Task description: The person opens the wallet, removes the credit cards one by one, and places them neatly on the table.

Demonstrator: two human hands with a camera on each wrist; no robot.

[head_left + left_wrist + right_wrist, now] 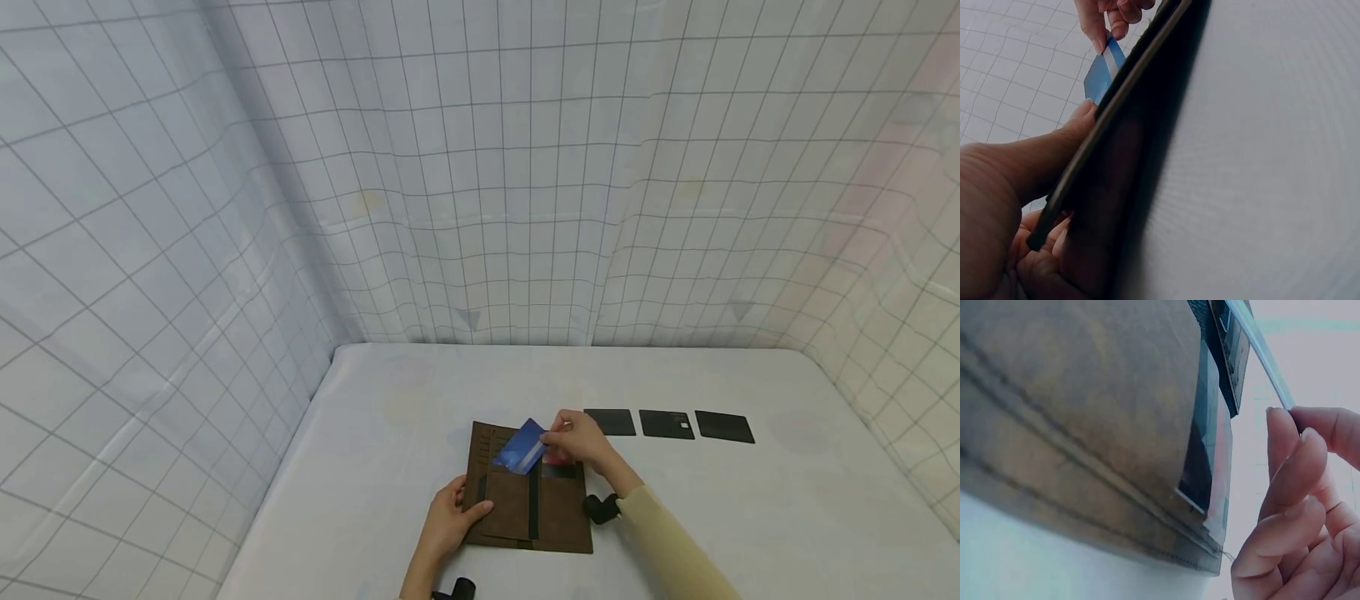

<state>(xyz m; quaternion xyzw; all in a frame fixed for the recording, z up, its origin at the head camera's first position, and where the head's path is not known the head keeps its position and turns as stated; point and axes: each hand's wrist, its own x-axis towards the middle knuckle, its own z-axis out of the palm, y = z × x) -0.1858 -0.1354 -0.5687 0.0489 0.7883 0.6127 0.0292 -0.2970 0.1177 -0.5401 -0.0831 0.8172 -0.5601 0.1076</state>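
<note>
Diagonally, a smooth blue card (pixel 517 450) lies over the stitched brown wallet (pixel 506 504), its long axis running up-right to where the right hand (pixel 576 435) pinches it, while the left hand (pixel 448 522) clasps the wallet's edge between thumb and fingers.

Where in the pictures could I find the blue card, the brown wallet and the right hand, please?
Blue card (pixel 518 451), head view: middle of its face.
Brown wallet (pixel 507 507), head view: bare lower part of its open inside.
Right hand (pixel 587 438), head view: back of the hand.
</note>
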